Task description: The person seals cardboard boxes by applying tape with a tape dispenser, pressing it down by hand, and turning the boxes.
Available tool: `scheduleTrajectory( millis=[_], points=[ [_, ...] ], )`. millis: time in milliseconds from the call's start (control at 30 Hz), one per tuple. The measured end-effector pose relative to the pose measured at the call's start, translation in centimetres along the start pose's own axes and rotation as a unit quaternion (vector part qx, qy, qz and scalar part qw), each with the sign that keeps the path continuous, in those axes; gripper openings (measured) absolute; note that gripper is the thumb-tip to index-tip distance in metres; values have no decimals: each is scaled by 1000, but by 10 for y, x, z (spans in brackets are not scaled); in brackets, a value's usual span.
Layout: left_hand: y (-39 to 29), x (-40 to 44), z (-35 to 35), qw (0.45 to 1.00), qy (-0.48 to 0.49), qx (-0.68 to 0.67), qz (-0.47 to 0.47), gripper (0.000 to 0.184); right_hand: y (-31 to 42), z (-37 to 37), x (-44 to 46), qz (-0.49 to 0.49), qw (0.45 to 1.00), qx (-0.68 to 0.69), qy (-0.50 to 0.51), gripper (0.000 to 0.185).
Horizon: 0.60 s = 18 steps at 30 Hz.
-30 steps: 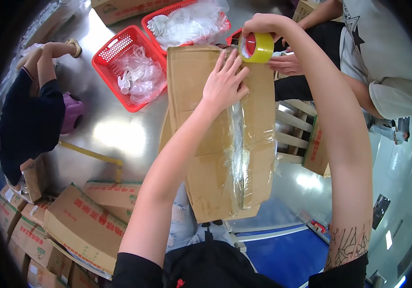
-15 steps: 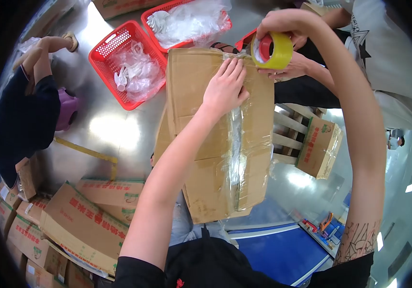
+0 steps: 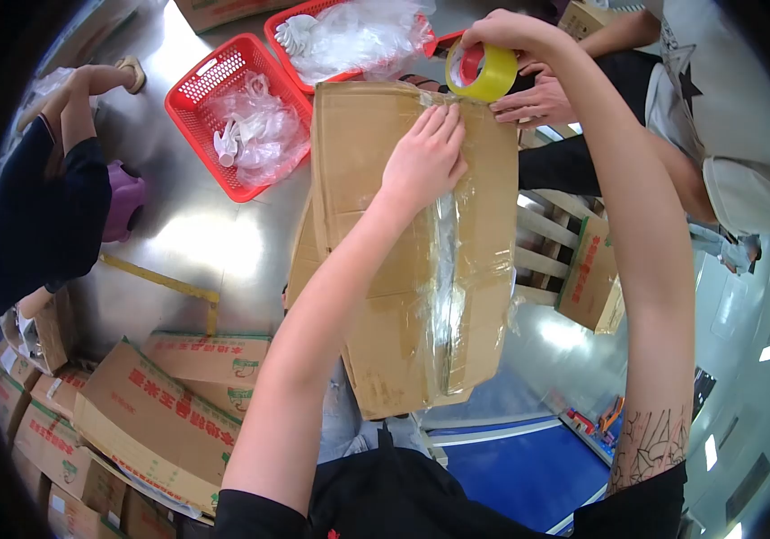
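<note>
Cardboard box (image 3: 484, 216) lies in front of the person, its long axis running away from the torso, with a strip of clear tape (image 3: 445, 278) along that same line and its far end below both hands' reach. The left hand (image 3: 425, 153) is the nearer of the two, laid flat with fingers extended on the top face towards that far end, while the right hand (image 3: 515, 34) grips a yellow tape roll (image 3: 498, 74) by the far edge, right of the left hand. Whether the roll touches the cardboard cannot be told; a co-worker's hand (image 3: 542, 103) is beside the far right corner.
</note>
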State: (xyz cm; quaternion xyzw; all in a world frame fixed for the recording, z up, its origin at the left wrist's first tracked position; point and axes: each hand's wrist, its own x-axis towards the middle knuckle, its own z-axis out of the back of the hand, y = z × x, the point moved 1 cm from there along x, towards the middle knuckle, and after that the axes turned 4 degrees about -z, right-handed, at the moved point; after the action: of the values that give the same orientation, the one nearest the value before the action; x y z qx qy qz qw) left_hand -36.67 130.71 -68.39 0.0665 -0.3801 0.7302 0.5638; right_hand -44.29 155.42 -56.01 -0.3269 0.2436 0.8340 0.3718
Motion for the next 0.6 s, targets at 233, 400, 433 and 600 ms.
scheduleTrajectory(
  millis=[233, 400, 433, 600],
  points=[
    [1, 2, 5, 1000, 20, -15, 10, 46, 41, -17, 14, -86, 991, -68, 78, 38],
    [2, 3, 5, 1000, 17, -9, 11, 47, 53, -15, 17, -122, 987, -65, 84, 37],
    [2, 3, 5, 1000, 18, -16, 9, 48, 53, -15, 17, -121, 987, -65, 85, 37],
    [3, 5, 5, 999, 25, -26, 11, 49, 59, -13, 20, -138, 981, -77, 110, 35]
  ],
)
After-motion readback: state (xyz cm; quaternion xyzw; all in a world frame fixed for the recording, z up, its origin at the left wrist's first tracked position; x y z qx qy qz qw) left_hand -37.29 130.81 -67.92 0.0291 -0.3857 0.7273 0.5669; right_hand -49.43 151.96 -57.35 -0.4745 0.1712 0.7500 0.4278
